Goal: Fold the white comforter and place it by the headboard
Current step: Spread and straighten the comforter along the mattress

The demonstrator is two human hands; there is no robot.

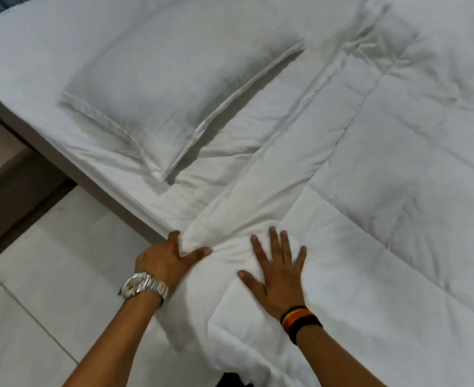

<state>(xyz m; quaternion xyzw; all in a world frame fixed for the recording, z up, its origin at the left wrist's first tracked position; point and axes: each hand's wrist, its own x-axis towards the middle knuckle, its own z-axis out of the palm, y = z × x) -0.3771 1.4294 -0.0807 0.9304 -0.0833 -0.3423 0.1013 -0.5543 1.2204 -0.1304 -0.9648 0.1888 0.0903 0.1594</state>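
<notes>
Reaching up from the bottom edge, two bare forearms, both cut off by the frame before the elbows. Wearing a metal watch (143, 284) on the left wrist and a striped wristband (300, 321) on the right. Left hand (164, 259) lying at the bed's near edge, thumb spread out on top of the white comforter (369, 191), the fingers (174, 236) curling against a bunched corner of it; whether pinching the fabric or only pushing, cannot tell, the fingertips being buried in the fold. Right hand (279, 277) pressing flat on the comforter, all five digits splayed wide, grasping nothing.

Comforter spreading over the right part of the bed, running off the right and bottom edges, so its full extent staying hidden. Long axis slanting from the hands at lower centre up toward the upper right, with a raised edge running along that same diagonal and quilted seams crossing it. Near corner hanging over the bed's edge, blurred at the very bottom.

Lying left of the comforter, apart from it, a white pillow (174, 79) on the white sheet (21, 51). Showing at the top left corner, a sliver of blue, too little to identify. Pale tiled floor (34, 275) filling the lower left, below the bed's grey-brown side (71, 160).
</notes>
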